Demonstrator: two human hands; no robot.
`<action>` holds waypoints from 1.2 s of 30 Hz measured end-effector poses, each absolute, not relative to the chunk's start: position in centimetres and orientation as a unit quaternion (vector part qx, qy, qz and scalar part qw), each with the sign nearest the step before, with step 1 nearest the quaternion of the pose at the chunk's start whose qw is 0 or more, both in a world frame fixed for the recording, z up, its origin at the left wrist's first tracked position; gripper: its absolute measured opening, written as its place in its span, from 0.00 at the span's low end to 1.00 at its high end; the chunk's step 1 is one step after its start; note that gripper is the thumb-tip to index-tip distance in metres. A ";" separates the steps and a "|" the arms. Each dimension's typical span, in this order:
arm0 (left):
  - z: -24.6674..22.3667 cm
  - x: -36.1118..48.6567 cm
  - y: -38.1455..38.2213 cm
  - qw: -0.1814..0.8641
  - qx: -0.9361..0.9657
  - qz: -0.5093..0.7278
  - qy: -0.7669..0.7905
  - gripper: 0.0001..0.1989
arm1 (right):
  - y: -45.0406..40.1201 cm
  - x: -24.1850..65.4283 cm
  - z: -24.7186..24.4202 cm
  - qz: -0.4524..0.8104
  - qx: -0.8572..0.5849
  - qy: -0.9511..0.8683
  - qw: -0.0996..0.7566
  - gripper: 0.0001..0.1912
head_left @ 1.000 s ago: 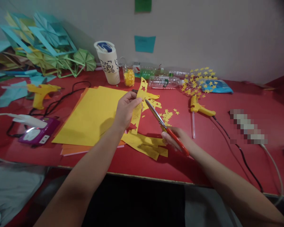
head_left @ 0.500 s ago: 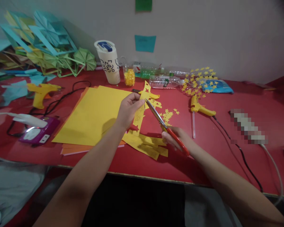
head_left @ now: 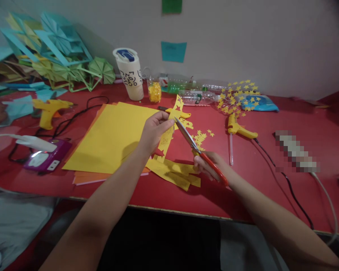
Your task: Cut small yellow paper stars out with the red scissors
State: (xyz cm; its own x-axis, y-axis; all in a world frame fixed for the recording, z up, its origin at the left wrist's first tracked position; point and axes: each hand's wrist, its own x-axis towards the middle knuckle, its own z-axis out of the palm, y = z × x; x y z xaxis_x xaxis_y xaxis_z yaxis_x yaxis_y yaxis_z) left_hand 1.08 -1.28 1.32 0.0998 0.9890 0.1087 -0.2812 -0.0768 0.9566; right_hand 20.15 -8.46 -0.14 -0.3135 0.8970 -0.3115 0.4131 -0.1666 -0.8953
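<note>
Fingers of right hand (head_left: 210, 165): curled round the red handles of the scissors (head_left: 196, 147), nearer the body than the left hand and to its right.
Loose strips (head_left: 176, 176): overlapping on the red table (head_left: 214, 205), just left of the right hand.
Fingers of left hand (head_left: 155, 131): pinched, thumb on top, near the middle of a yellow strip (head_left: 166, 139).
Yellow strip: showing on both sides of the pinch, its long axis running away from the body with the far end leaning right; star-shaped holes near both ends, faint drawn lines between.
Scissors to strip: long axis slanting from lower right to upper left, across the strip's line; tip just beside the left thumb; whether it touches the paper, I cannot tell.
Yellow sheets (head_left: 110, 135): stacked left of the left hand.
Cut stars (head_left: 199, 139): heaped just beyond the blades.
Cup of stars (head_left: 154, 93): farther back, beside the tall tumbler (head_left: 131, 79).
</note>
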 end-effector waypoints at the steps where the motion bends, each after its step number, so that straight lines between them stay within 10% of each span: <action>1: 1.3 1.1 -1.3 0.570 0.476 0.557 0.372 0.07 | -8.4 20.1 -0.1 0.545 -0.540 -0.600 0.228 0.25; 36: 1.8 0.9 -1.3 0.596 0.460 0.539 0.376 0.08 | -8.4 20.4 0.0 0.538 -0.554 -0.592 0.229 0.22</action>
